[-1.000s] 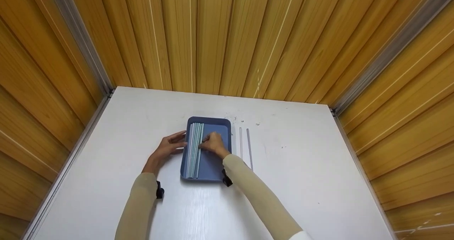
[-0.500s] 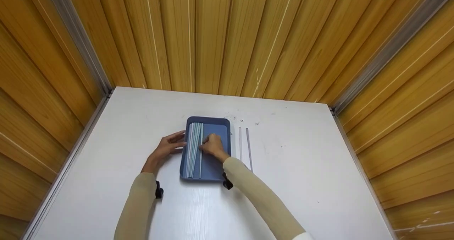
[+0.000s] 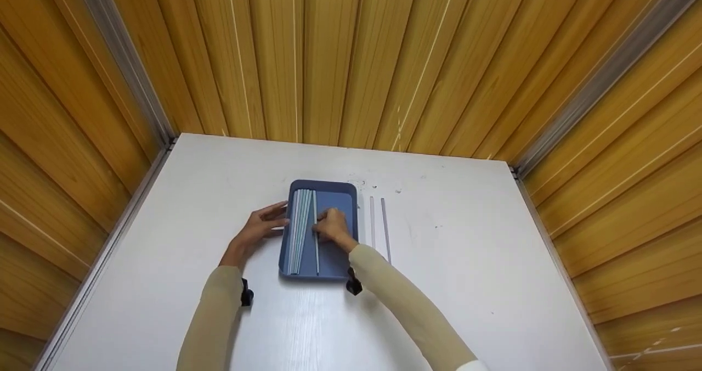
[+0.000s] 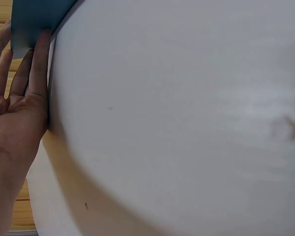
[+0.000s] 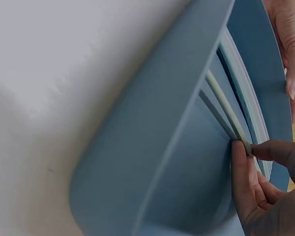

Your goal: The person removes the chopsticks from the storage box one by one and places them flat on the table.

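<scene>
A blue tray (image 3: 341, 187) lies on the white table, its long sides running away from me. Along its left side several long thin pale sticks (image 3: 299, 228), tinted white, pink and green, lie side by side. My right hand (image 3: 332, 225) pinches one pale stick (image 5: 223, 101) between thumb and fingers inside the tray. That stick stands apart from the row at its near end, with its far end close to the others. My left hand (image 3: 258, 229) rests with extended fingers against the tray's left outer side; in the left wrist view its fingertips touch the tray wall (image 4: 34, 19).
Two thin sticks, one clear (image 3: 372, 223) and one greyish (image 3: 385, 228), lie on the table (image 3: 460, 261) right of the tray. Small dark marks dot the tabletop. Wood-patterned walls (image 3: 329, 58) enclose the back and sides.
The right hand has drawn the pinched stick's near end to the right, away from the row, so a wedge-shaped gap has widened between them. The left hand and the tray have stayed in place.
</scene>
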The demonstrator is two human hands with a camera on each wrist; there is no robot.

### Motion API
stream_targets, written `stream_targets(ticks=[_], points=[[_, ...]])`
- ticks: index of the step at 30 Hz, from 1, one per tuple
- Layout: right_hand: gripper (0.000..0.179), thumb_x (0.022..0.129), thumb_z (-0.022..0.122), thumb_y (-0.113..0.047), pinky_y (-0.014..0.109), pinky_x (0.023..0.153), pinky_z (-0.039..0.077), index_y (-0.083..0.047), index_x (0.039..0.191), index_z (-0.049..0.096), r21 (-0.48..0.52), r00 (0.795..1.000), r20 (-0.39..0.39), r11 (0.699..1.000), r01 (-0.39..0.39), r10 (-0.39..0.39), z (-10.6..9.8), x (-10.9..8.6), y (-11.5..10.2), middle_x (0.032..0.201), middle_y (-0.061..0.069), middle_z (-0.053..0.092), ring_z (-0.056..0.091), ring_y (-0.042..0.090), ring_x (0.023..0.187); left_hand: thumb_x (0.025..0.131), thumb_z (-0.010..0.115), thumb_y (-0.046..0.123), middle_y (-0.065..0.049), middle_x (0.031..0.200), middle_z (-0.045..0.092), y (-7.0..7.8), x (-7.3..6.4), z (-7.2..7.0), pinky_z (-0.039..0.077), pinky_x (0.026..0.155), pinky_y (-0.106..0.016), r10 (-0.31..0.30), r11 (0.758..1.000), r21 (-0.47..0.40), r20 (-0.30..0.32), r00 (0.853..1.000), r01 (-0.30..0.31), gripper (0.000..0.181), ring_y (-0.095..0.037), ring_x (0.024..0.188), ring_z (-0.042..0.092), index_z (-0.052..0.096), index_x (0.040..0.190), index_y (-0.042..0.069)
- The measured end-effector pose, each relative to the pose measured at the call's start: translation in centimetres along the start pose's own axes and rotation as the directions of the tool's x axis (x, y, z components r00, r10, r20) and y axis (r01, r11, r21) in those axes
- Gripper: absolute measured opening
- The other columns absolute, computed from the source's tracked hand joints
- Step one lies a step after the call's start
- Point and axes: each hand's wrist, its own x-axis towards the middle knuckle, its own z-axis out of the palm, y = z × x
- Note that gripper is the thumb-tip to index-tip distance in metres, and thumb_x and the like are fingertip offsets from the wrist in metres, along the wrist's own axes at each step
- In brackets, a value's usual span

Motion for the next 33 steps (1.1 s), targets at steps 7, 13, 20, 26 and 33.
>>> stream_targets(ticks=[7,13,20,26,33], points=[[0.029,0.079,0.076,0.002,0.03,0.055,0.063,0.011,0.107,0.071,0.186,0.988,0.095,0.973,-0.135,0.119,-1.0,-0.2,0.1,0.092,0.022,0.076,0.075,0.024,0.068,0.095,0.071,0.007,-0.018,0.159,0.045,0.0,0.0,0.1,0.058,0.102,-0.037,0.001,1.0,-0.012,0.004,1.0,-0.001,0.065,-0.034,0.138,0.054,0.045,0.155,0.011],[0.029,0.085,0.075,0.003,0.031,0.063,0.065,0.013,0.112,0.07,0.335,0.965,0.184,0.91,-0.242,0.189,-1.9,-0.4,0.5,0.084,0.013,0.073,0.072,0.017,0.07,0.095,0.073,0.009,-0.018,0.159,0.045,0.1,0.1,0.2,0.059,0.1,-0.036,0.007,1.0,-0.02,0.006,1.0,-0.007,0.066,-0.032,0.135,0.057,0.046,0.155,0.012],[0.029,0.09,0.072,-0.001,0.032,0.072,0.066,0.011,0.116,0.069,0.418,0.954,0.227,0.865,-0.277,0.196,-2.9,-0.6,0.8,0.096,0.016,0.076,0.07,0.016,0.079,0.095,0.072,0.009,-0.022,0.16,0.041,-0.1,0.3,0.0,0.058,0.101,-0.037,0.037,0.999,-0.018,0.021,0.999,-0.036,0.068,-0.035,0.138,0.054,0.042,0.156,0.008],[0.027,0.087,0.076,-0.005,0.03,0.069,0.065,0.006,0.112,0.072,0.43,0.966,0.212,0.873,-0.228,0.148,-4.2,-1.3,0.7,0.092,0.013,0.077,0.072,0.015,0.077,0.094,0.074,0.01,-0.019,0.159,0.043,-0.2,0.2,0.0,0.059,0.1,-0.036,0.022,1.0,-0.015,0.009,1.0,-0.022,0.068,-0.029,0.134,0.059,0.044,0.155,0.009],[0.037,0.09,0.074,-0.005,0.029,0.072,0.065,0.011,0.123,0.067,0.423,0.979,0.192,0.894,-0.148,0.07,-6.1,-1.6,0.6,0.11,0.02,0.076,0.073,0.014,0.086,0.094,0.073,0.007,-0.02,0.16,0.043,0.0,-0.1,0.0,0.059,0.101,-0.037,0.025,0.999,-0.03,0.003,1.0,-0.025,0.067,-0.031,0.136,0.057,0.044,0.155,0.009]])
